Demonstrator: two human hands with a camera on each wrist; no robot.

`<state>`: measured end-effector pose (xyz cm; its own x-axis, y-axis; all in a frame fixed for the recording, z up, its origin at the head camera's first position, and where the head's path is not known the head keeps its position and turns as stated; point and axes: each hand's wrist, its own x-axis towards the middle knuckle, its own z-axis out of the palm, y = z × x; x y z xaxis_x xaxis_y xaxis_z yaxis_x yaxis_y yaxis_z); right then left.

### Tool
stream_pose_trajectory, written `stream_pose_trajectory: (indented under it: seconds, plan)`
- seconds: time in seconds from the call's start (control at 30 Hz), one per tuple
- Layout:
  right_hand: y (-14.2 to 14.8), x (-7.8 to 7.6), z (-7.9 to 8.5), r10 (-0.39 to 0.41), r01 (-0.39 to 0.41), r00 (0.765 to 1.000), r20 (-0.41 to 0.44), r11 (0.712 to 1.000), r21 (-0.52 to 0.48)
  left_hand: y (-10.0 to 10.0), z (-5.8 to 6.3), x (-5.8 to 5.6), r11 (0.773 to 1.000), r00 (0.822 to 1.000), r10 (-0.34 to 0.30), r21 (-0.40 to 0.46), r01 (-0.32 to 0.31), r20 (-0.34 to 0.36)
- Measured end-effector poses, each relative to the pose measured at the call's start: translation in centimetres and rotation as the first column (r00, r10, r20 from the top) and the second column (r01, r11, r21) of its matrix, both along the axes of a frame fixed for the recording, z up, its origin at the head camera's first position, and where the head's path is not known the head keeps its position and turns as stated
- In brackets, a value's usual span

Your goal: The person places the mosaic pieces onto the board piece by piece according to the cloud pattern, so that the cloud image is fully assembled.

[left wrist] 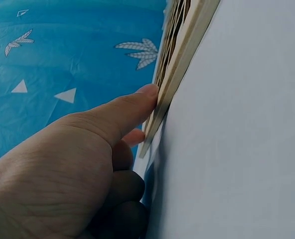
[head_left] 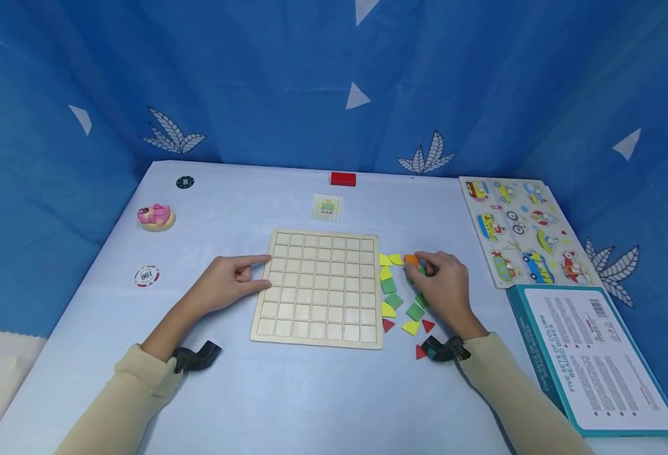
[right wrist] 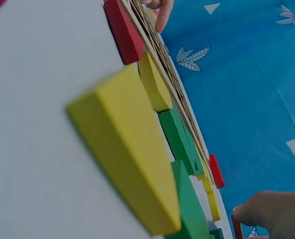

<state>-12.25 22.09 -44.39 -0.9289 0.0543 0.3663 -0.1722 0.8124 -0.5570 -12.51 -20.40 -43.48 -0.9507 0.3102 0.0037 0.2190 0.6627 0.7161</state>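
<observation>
A wooden grid board (head_left: 316,284) lies flat at the middle of the table. At its left edge, my left hand (head_left: 228,278) touches the frame with index fingertip and thumb spread apart, the other fingers folded. My right hand (head_left: 444,281) pinches an orange square block (head_left: 411,260) between thumb and fingers, right of the board. Around and below that hand lie yellow blocks (head_left: 410,327), green blocks (head_left: 415,311) and red triangular blocks (head_left: 428,325). The right wrist view has a large yellow block (right wrist: 122,154) close up, with the right thumb (right wrist: 262,211) at the lower right.
Behind the board lie a small pattern card (head_left: 327,207) and a red block (head_left: 343,179). A picture puzzle board (head_left: 529,230) and a teal box (head_left: 601,360) occupy the right side. At left are a pink figure (head_left: 155,215) and two round chips (head_left: 147,276).
</observation>
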Motion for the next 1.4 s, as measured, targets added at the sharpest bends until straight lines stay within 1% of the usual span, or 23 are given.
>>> stream_pose_trajectory:
  seconds: [0.13, 0.3, 0.53, 0.63, 0.8, 0.9, 1.1, 1.23, 1.4]
  plan:
    - [-0.5, 0.1, 0.6, 0.017, -0.017, 1.000, -0.009, 1.000, -0.004, 0.0, 0.0, 0.1, 1.000, 1.000, 0.003, -0.007, -0.003, -0.002]
    - [-1.7, -0.1, 1.2, 0.065, -0.066, 0.998, -0.025, 0.998, -0.010, -0.1, 0.0, 0.1, 1.000, 1.000, 0.000, -0.005, 0.000, -0.018]
    - [-4.1, -0.7, 2.5, 0.138, -0.136, 0.990, 0.025, 0.988, -0.078, 0.0, -0.1, 0.1, 1.000, 1.000, -0.004, -0.007, 0.004, -0.007]
    - [-5.3, -0.8, 2.8, 0.169, -0.166, 0.985, 0.022, 0.982, -0.087, 0.0, -0.2, 0.1, 1.000, 1.000, -0.005, -0.004, 0.005, -0.007]
    - [-7.7, -0.9, 2.9, 0.200, -0.199, 0.980, 0.001, 0.977, -0.082, 0.1, -0.4, 0.1, 1.000, 1.000, -0.004, -0.005, 0.004, -0.003]
    - [-9.2, -0.8, 2.7, 0.216, -0.215, 0.976, 0.003, 0.972, -0.092, 0.0, -0.4, 0.1, 1.000, 1.000, -0.002, -0.009, 0.002, -0.004]
    - [-11.6, -1.1, 2.2, 0.241, -0.238, 0.970, 0.012, 0.965, -0.113, 0.0, -0.2, 0.0, 1.000, 1.000, -0.005, -0.015, 0.005, -0.020]
    - [-13.0, -1.1, 2.1, 0.245, -0.238, 0.969, 0.041, 0.963, -0.130, -0.1, -0.2, 0.0, 1.000, 1.000, -0.009, -0.012, 0.008, -0.027]
    - [-14.5, -1.0, 2.1, 0.262, -0.248, 0.959, 0.105, 0.960, -0.133, 0.0, -0.2, 0.0, 1.000, 0.999, -0.011, -0.011, 0.010, -0.031]
